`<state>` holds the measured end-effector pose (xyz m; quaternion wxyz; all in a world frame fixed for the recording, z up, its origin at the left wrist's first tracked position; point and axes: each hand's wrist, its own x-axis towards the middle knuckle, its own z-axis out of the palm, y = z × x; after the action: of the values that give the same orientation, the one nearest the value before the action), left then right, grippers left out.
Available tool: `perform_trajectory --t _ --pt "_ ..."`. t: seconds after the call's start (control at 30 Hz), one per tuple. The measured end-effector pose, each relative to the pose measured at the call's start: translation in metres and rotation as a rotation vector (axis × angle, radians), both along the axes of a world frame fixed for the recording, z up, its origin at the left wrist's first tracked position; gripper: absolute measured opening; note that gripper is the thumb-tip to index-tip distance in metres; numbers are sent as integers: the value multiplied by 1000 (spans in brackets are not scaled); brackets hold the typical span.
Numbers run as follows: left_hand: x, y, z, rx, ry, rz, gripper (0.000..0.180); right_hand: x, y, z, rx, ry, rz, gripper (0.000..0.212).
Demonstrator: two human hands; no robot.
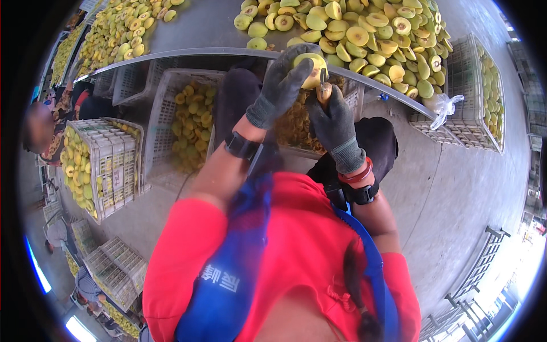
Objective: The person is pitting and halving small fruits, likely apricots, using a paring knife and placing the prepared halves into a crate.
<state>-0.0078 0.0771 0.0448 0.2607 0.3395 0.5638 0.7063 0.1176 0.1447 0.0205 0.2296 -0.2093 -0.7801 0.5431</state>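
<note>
My left hand point(280, 84), in a dark grey knit glove, grips a halved yellow-green fruit point(313, 73) that looks like a peach half, just over the table's near edge. My gloved right hand point(335, 121) is closed round a small tool with a wooden handle point(323, 93). Its short metal tip meets the right side of the fruit's cut face. Beyond both hands, a pile of fruit halves point(370, 35) lies on the metal table point(213, 25). Beneath the hands, a crate point(354, 97) holds brownish scraps, partly hidden by my arms.
A crate point(185, 73) with fruit halves stands left of my legs. Another full crate point(117, 165) is farther left, near a person point(54, 128). At right, a crate point(458, 68) of fruit has a clear plastic bag point(444, 107) at its corner. A second fruit pile point(122, 31) lies on the table.
</note>
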Motion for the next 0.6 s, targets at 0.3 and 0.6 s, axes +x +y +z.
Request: perform_trajectory --t 0.3,0.6 --pt "30 -1 8 79 237 168 40 9 -18 7 -181 79 56 9" --pt "32 -5 3 53 -84 130 53 17 -25 10 -332 25 171 11"
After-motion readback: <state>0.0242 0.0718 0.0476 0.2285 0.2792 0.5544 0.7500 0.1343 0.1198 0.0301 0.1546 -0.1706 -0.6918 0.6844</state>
